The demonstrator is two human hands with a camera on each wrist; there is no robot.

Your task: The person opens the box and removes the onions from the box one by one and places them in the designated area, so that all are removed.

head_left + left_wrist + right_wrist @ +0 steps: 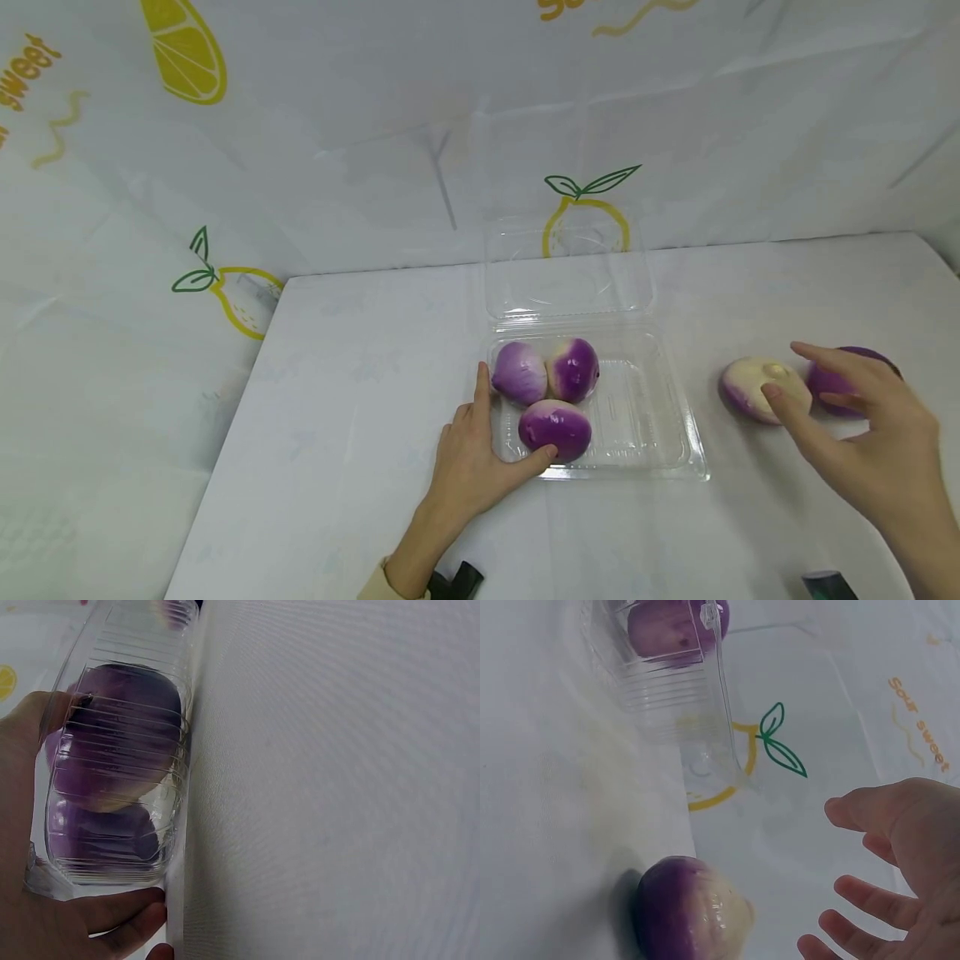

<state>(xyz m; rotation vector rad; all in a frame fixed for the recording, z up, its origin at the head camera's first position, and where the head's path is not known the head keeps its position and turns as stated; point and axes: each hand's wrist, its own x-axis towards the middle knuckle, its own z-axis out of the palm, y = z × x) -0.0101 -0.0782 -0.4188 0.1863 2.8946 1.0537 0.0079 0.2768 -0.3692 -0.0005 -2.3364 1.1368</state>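
A clear plastic clamshell box (pixel 637 417) stands with its lid (pixel 570 287) raised at the back. Inside, toward its left, sit a pale purple turnip (pixel 519 373), a purple-and-white one (pixel 573 370) and a glossy purple one (pixel 555 430) in front. My left hand (pixel 468 462) braces the box's front left corner, index finger straight along the side, thumb tip over the front rim by the front turnip. Two more turnips lie right of the box: a whitish one (pixel 765 388) and a purple one (pixel 843 379), partly hidden by my right hand (pixel 873 433), which hovers with fingers spread, holding nothing.
The white-covered table (pixel 337 417) meets a white sheet (pixel 360 150) printed with lemons behind and at the left. A dark object (pixel 828 585) shows at the bottom right edge, and a black one (pixel 461 581) beside my left wrist.
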